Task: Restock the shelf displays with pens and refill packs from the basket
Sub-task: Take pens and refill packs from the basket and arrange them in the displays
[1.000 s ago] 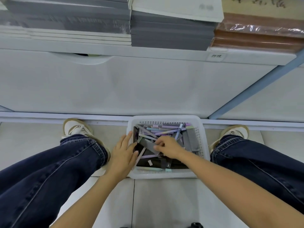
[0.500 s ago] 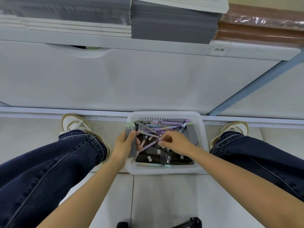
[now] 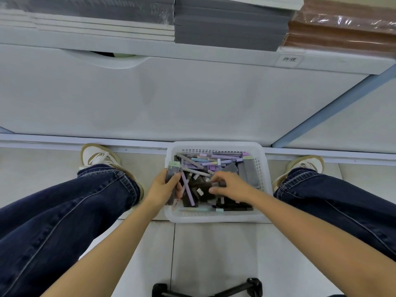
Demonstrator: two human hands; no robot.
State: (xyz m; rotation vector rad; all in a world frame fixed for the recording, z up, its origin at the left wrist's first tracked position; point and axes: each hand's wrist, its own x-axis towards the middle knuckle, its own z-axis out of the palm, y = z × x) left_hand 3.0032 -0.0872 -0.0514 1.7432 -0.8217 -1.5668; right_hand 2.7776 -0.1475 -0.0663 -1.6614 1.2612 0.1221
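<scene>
A white plastic basket sits on the floor between my feet, filled with several pastel pens and dark refill packs. My left hand is at the basket's left rim, closed around a grey refill pack with a pale green top, held upright. A purple pen leans beside it. My right hand is low inside the basket, fingers pinched on a dark pack in the pile.
A white cabinet front with a drawer cut-out rises just behind the basket. The shelf above holds stacked grey notebooks and brown wrapped books. My jeans-clad legs flank the basket. A black wheeled base lies behind on the tiles.
My left hand went from lying flat on the basket's rim to gripping a grey refill pack and lifting it upright. My right hand kept rummaging among the packs.
</scene>
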